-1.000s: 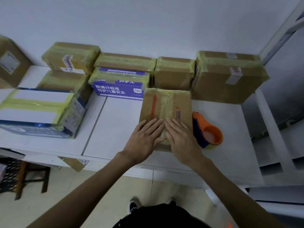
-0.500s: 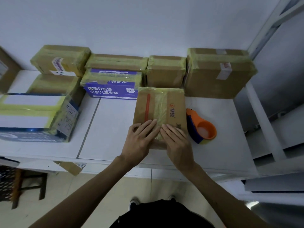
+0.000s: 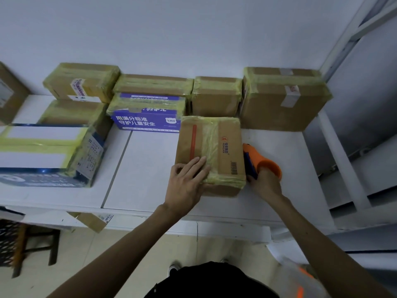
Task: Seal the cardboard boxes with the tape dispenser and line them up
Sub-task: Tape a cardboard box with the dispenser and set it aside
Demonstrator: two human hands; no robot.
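The fingers (image 3: pixel 198 167) of the left hand (image 3: pixel 187 186) are laid straight and close together, flat on the near end of the small cardboard box (image 3: pixel 227 145). They rest over the strip of yellowish tape (image 3: pixel 211 143) that runs along its top. Nothing is clasped by this hand; the box is pressed down onto the bench (image 3: pixel 150 168). The right hand (image 3: pixel 266 187) is placed against the near side of the orange tape dispenser (image 3: pixel 269 164), which stands just beside the right face of the box. Its fingers are largely hidden, so it cannot be told whether they are closed round the dispenser.

The box lies in front of the row of taped boxes (image 3: pixel 283 100) set against the wall (image 3: pixel 193 39), its far end at the small brown box (image 3: pixel 217 97) (contact cannot be confirmed). A purple printed box (image 3: pixel 146 122) lies to its left.

Probable faults from this position:

- If the dispenser is lifted on an incomplete grip, it may be dropped or knocked against the box, and the box pushed askew.
- If the downward pressure is released before further tape is drawn, the light box may be dragged out of line.
- If a strip is pulled across the near end, the cutter edge would pass close to the left fingers.
- The tape at the near corner appears crinkled; if it is not smoothed, it may lift.
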